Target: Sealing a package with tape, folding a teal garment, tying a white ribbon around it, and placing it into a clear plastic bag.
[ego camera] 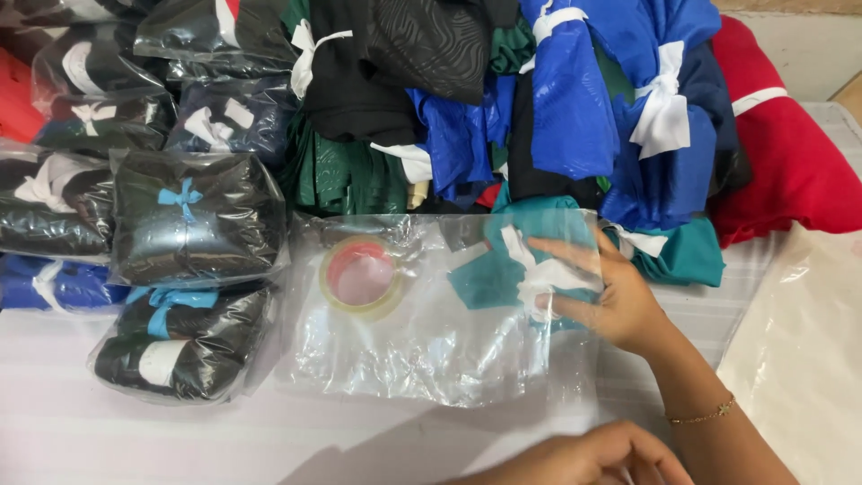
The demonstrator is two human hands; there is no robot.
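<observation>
My right hand [611,301] grips a folded teal garment [489,274] tied with a white ribbon, at the right-hand end of a clear plastic bag [422,350]. The bag lies flat on the white striped table [135,431], and the garment shows partly through its plastic. A roll of clear tape [361,275] with a pinkish core sits at the bag's left part, seen through the film. My left hand [584,458] is low at the frame's bottom edge with fingers curled, below the bag; whether it holds anything is hidden.
Several sealed bags of dark folded garments [193,224] are stacked at the left. Behind lies a heap of loose blue [575,108], green, black and red [790,153] garments tied with white ribbons. A stack of clear bags [799,359] lies at the right.
</observation>
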